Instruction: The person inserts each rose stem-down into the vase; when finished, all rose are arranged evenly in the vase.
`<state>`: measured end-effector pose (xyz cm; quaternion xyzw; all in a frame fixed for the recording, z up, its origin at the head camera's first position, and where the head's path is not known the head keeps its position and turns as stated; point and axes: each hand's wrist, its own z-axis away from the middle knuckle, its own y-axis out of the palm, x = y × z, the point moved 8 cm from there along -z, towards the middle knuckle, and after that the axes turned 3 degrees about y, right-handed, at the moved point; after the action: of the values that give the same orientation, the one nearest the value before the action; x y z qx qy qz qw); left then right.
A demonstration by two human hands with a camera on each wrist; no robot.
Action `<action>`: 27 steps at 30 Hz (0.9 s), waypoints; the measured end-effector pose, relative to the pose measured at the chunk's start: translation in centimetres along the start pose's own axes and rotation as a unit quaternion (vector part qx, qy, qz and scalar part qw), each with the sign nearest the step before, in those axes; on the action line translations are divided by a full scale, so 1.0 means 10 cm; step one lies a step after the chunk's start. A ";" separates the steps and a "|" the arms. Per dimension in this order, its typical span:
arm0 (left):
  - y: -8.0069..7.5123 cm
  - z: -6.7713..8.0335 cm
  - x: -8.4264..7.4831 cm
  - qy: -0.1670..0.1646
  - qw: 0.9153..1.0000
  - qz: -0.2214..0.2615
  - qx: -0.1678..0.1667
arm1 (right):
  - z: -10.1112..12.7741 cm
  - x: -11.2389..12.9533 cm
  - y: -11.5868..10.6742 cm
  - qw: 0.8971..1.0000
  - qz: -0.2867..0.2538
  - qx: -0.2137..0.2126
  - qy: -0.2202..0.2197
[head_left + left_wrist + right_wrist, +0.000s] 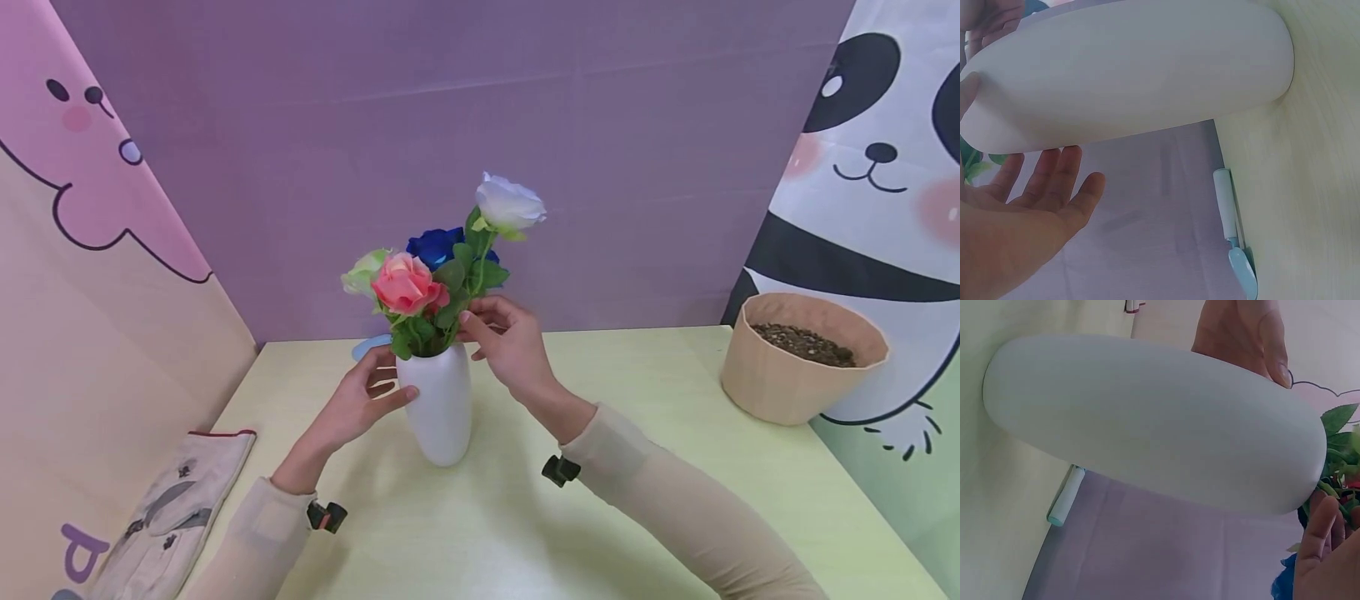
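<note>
- While a smooth white ceramic vase (pixel 442 408) is standing upright near the middle of the pale yellow-green table (pixel 645 533), it is being steadied at its upper side by the left hand (pixel 358 407), whose thumb is being pressed to the vase wall with the fingers loosely extended, not wrapped round it.
- Green leafy stems (pixel 457 300) just above the vase mouth are being pinched by the right hand (pixel 510 337), fingers curled at the foliage.
- A pink fabric rose (pixel 405 283), a pale green bloom (pixel 363 271), a dark blue rose (pixel 435 244) and a tall white rose (pixel 508 202) are being carried in the vase.
- Bare tabletop is being left on every side of the vase, widest towards the near edge.
- A tan paper-like pot of dark soil (pixel 798 357) is being kept well apart, close to the right edge.
- A light blue handled tool (pixel 1235 237) is lying behind the vase against the purple back wall (pixel 450 108).
- A printed cloth bag (pixel 180 508) is overhanging the left edge.
</note>
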<state>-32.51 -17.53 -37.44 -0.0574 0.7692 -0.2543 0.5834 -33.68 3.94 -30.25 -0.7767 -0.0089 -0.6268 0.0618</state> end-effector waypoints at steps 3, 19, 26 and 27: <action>0.00 0.00 0.00 0.000 1.000 -0.001 0.000 | 0.01 0.03 0.02 1.000 0.012 0.003 -0.010; 0.01 0.01 -0.01 0.003 1.000 0.010 0.000 | 0.03 0.06 0.03 1.000 0.007 -0.019 -0.014; 0.01 0.01 -0.03 0.005 1.000 0.009 0.000 | 0.04 0.07 0.03 1.000 0.003 -0.024 -0.014; 0.01 0.01 -0.03 0.005 1.000 0.009 0.001 | 0.04 0.07 0.03 1.000 0.007 -0.024 -0.014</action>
<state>-32.34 -17.32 -37.25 -0.0491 0.7722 -0.2501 0.5819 -33.15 3.60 -29.67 -0.7864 0.0109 -0.6157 0.0477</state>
